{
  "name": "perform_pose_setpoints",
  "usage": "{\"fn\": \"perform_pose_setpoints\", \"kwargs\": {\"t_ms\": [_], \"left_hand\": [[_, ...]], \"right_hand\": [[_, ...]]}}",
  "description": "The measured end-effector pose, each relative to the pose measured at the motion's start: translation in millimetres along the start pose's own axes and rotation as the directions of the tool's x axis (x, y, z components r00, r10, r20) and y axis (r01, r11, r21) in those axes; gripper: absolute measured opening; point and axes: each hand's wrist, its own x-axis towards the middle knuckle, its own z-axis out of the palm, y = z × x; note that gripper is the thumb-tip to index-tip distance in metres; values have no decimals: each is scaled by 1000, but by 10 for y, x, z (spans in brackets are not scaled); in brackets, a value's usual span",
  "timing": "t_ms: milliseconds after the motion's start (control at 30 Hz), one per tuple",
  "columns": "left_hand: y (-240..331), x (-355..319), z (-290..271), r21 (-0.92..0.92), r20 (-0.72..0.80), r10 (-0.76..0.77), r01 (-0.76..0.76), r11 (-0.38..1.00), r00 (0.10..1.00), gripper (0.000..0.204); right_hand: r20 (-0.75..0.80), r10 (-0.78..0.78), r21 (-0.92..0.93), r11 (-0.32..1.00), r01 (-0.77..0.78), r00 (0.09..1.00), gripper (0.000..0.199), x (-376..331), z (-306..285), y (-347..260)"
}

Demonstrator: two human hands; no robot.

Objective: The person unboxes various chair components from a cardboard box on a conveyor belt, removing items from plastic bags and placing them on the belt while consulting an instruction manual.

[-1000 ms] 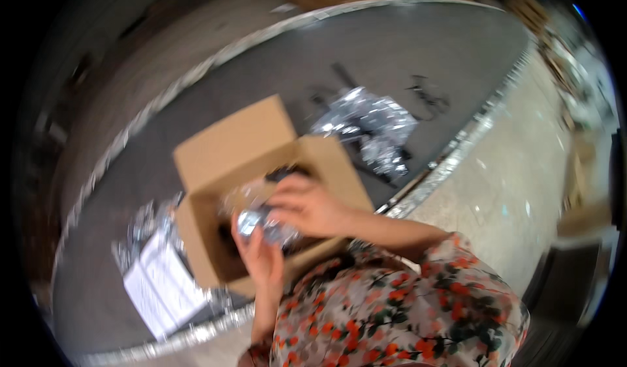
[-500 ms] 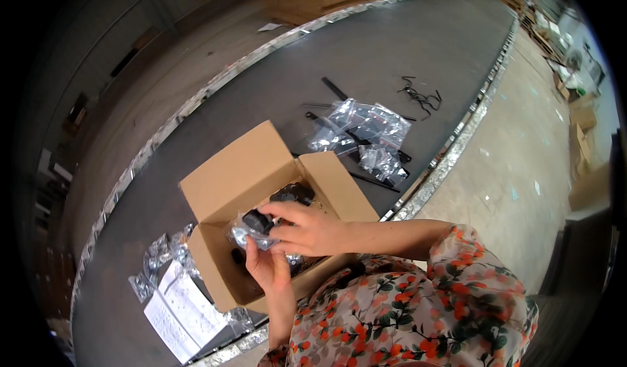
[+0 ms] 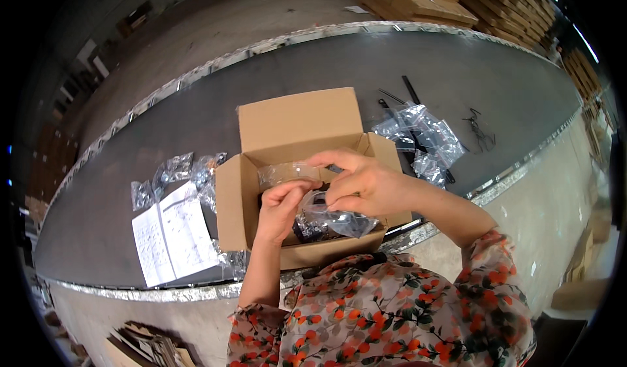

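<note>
Over one open box (image 3: 336, 254) we saw two hands, the right hand (image 3: 372, 185) gripping one clear bag (image 3: 356, 224) in its fingers, the left hand (image 3: 279, 209) with fingers curled, whether round anything we could not tell, and, left of the box, one paper (image 3: 173, 236).

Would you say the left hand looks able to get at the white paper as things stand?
Probably yes: the paper lies uncovered to the left of the box, and the left hand, over that box, would likely only need to clear its side flap.
</note>
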Motion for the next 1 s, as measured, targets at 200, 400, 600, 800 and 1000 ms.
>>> {"fn": "perform_pose_setpoints", "kwargs": {"t_ms": [200, 400, 600, 800, 1000], "left_hand": [[-108, -114, 99, -122, -26, -39, 36, 992, 999, 29], [30, -39, 378, -27, -150, -4, 0, 1000, 989, 26], [116, 5, 442, 164, -177, 0, 29, 986, 984, 18], [287, 55, 621, 646, -111, 303, -163, 746, 946, 9], [474, 282, 529, 874, 321, 291, -400, 275, 901, 7]], "right_hand": [[-60, 43, 30, 999, -41, 997, 7, -47, -116, -68], [-120, 10, 5, 1000, -9, 993, 9, -133, -175, -58], [-164, 5, -24, 1000, -9, 986, 13, -236, -193, 51], [-136, 86, -47, 995, -93, 987, 11, -382, -260, 173], [-45, 202, -35, 978, -204, 978, 10, -377, -304, 268]]}}
